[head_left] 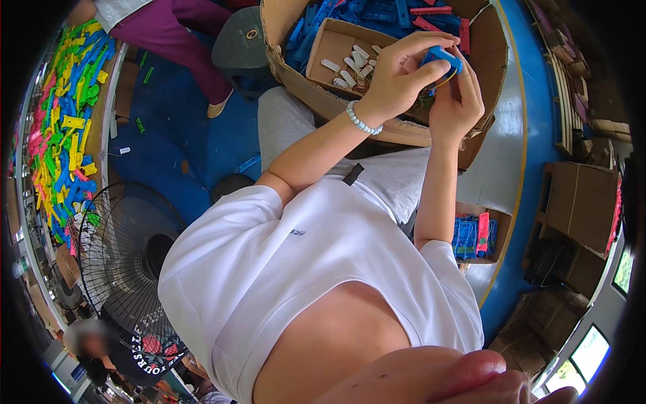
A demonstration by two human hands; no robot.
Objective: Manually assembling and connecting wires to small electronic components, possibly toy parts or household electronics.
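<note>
A small blue plastic piece (445,59) is gripped between both my hands over a large cardboard box (286,79). The fingers of my left hand (398,73), with a beaded bracelet on its wrist, curl round it from the left, thumb pressed on its side. From the right, my right hand (459,108) has its fingers closed against the same piece. A thin yellowish band or cord shows just below it; my fingers cover part of the piece. Under my hands, a shallow inner carton (330,42) holds several small white plastic parts (351,66).
Blue plastic pieces (360,15) and a few red ones (431,11) lie in the large box. A smaller carton (501,236) of blue pieces stands by my right elbow. At left are a black fan (128,249), a stool (237,47), another person's purple-clad legs (175,34) and a table heaped with coloured pieces (67,135).
</note>
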